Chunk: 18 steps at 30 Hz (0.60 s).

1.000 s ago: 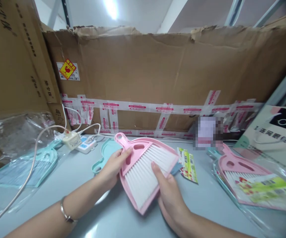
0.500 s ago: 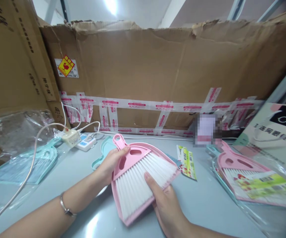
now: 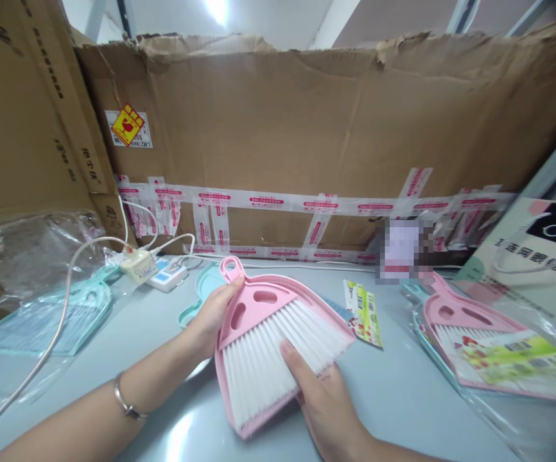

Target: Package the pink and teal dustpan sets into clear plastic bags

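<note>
Gripping left hand point(image 3: 213, 314): wrapped about the neck of the pink brush-and-dustpan set point(image 3: 259, 314), thumb on top, most fingers hidden.
Right hand point(image 3: 326, 398): grasping the set's lower right part, thumb lying on the white bristles point(image 3: 263, 372), fingers out of sight beneath.
Pink set: between the two hands, brush nested in pan; whether its underside touches the table point(image 3: 403, 398) cannot be told.
Nesting: thumb pressure seems to matter here; if either thumb slackens, the brush could slide out of the pan.
Bristles: too hard a press from the right thumb could splay or bend them.
Plastic and tufts: smooth pink plastic, a looped handle end, two oblong slots, a rounded fan outline; straight, pale tufts in a flared block.
Teal plastic piece point(image 3: 205, 282): just beyond the left hand, curved, partly covered; a careless swing could knock it.
Printed card point(image 3: 364, 314): beyond the right hand, flat, green and white.
Bagged pink set point(image 3: 451, 308): right of the right hand, in crinkled clear film, teal plastic underneath.
Carton point(image 3: 259, 115): farthest beyond both hands, brown corrugated board, torn along its top, banded with printed tape.
</note>
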Available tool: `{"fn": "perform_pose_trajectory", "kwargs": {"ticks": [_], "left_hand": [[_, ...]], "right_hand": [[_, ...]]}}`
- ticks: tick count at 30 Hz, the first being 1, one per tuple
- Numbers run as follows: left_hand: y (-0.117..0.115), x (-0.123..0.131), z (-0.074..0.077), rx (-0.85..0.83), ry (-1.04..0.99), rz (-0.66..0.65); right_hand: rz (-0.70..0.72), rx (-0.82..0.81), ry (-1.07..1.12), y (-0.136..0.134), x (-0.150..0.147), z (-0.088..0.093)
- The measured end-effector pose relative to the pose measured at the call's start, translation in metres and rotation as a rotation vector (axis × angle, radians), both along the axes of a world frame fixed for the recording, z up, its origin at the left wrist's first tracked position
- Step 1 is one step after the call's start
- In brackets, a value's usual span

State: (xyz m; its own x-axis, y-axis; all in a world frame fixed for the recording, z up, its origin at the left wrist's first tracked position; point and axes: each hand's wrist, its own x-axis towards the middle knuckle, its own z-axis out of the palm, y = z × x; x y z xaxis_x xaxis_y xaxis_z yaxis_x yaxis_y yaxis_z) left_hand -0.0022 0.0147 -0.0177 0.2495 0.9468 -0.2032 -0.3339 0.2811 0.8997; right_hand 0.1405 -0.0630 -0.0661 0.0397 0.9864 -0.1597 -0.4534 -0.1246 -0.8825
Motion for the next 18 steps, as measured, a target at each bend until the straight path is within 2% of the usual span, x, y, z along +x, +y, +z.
{"fn": "perform_pose_trajectory", "kwargs": {"ticks": [4, 8, 15, 18], "left_hand": [[0.000, 0.000, 0.003, -0.034, 0.011, 0.030], [-0.004, 0.001, 0.008, 0.036, 0.072, 0.029], [-0.001, 0.000, -0.002, 0.094, 0.133, 0.081], [0.004, -0.005, 0.001, 0.090, 0.139, 0.128]], "right_hand": [[0.008, -0.017, 0.002, 0.000, 0.000, -0.001], [-0.002, -0.012, 0.058, 0.005, 0.002, 0.005], [0.027, -0.004, 0.099, 0.008, 0.003, 0.010], [0.083, -0.004, 0.077, 0.008, 0.001, 0.015]]}}
